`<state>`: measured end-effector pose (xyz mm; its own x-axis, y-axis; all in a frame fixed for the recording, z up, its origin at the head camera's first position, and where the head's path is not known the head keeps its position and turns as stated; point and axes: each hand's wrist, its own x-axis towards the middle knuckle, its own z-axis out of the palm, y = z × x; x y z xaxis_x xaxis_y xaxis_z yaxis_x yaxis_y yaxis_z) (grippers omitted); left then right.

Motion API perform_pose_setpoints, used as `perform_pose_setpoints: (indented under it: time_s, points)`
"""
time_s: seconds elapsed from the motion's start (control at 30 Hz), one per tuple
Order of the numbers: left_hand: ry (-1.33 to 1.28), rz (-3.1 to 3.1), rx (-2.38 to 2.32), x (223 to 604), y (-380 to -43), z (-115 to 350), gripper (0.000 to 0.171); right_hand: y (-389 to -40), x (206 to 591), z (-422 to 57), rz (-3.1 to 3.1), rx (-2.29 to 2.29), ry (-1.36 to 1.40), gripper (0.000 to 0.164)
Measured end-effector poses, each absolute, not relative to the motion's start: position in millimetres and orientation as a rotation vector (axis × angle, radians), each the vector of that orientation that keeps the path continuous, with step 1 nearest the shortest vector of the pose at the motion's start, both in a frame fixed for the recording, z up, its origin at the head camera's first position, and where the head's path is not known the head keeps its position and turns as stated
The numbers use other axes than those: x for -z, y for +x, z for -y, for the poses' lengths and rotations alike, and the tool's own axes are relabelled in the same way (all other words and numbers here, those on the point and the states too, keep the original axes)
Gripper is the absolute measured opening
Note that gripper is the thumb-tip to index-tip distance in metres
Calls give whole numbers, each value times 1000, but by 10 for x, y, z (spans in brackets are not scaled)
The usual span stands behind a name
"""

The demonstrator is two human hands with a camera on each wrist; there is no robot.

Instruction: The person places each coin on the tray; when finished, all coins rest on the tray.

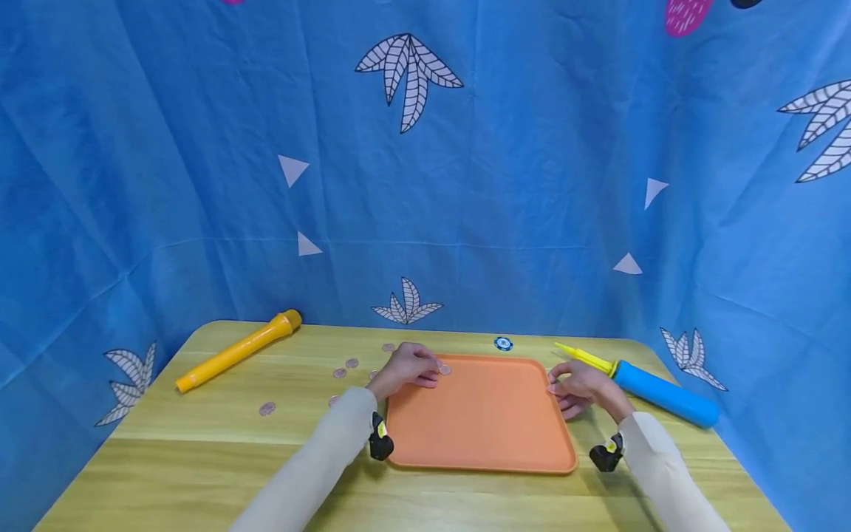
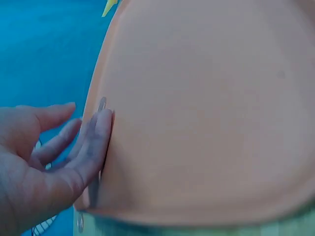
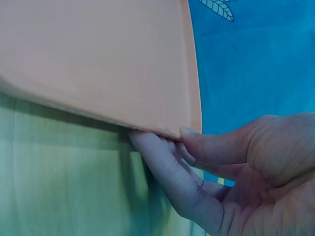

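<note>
Two bare hands meet a smooth, round-cornered orange tray (image 1: 479,417) mid-worktop (image 1: 199,480). The right hand (image 1: 583,384) pinches its right rim; the left hand (image 1: 407,365), fingers extended, thumb apart, is beside a disc-shaped coin (image 1: 445,369) at its far-left corner. A blue-and-yellow pump (image 1: 665,391) lies near the wood-grained worktop's right edge.

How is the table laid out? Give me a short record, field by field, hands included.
Tray: orange, rectangular
Left hand: at the tray's far left corner, beside a coin
Right hand: pinches the tray's right edge
Loose coins: scattered left of the tray
Microphone: orange-yellow, far left
Pump: blue and yellow, right of the tray
Chip: blue and white, beyond the tray's far edge
</note>
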<state>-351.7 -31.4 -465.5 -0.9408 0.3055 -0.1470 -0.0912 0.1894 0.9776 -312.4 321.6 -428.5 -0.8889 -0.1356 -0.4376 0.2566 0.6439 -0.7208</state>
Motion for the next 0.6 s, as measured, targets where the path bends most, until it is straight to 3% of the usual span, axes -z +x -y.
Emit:
perform_pose_setpoints:
  time_s: [0.47, 0.6]
  points:
    - [404, -2282, -1829, 4408, -3552, 722, 30, -3145, 4274, -3245, -2366, 1174, 99, 13]
    - [325, -2389, -1843, 4389, -3541, 924, 29, -3133, 4297, -3250, -2368, 1183, 101, 12]
